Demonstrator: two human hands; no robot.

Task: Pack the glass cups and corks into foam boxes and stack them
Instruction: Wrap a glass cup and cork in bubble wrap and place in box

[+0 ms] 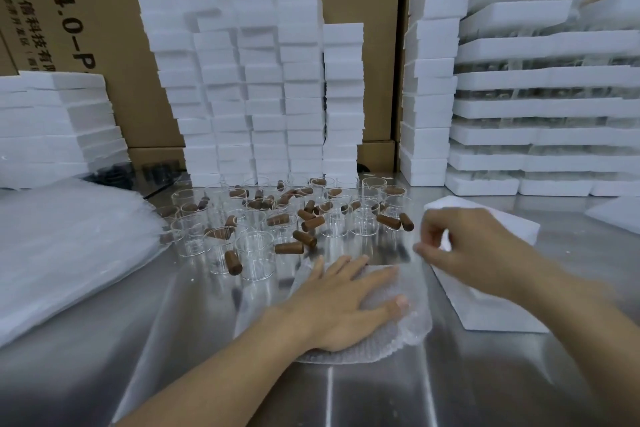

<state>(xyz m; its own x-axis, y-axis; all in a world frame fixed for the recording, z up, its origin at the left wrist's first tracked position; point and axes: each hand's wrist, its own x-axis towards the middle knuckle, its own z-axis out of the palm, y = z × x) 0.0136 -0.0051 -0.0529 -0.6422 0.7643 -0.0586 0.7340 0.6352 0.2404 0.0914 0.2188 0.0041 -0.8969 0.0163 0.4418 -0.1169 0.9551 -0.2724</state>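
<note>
Left hand (341, 303) lies flat, fingers straight, pressing bubble wrap (414, 324) onto the stainless steel table (381, 392). Glass cups (256, 248) and brown corks (304, 238) sit loose just beyond. Right hand (465, 246) pinches the wrap's raised edge above a foam box (491, 314). Rear cartons (104, 28) read "AH4.0-P".

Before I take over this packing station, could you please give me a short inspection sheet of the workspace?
Surface: steel table, reflective.
Job's things: glass cups upright, brown corks scattered among and inside them; one foam box at right front; foam box stacks behind.
Clutter: bubble wrap pile at left.
Hands: left hand flat on a bubble wrap sheet; right hand pinches its edge.
Cables: nothing seen.
Surroundings: cardboard cartons behind; filled foam stacks at right.
</note>
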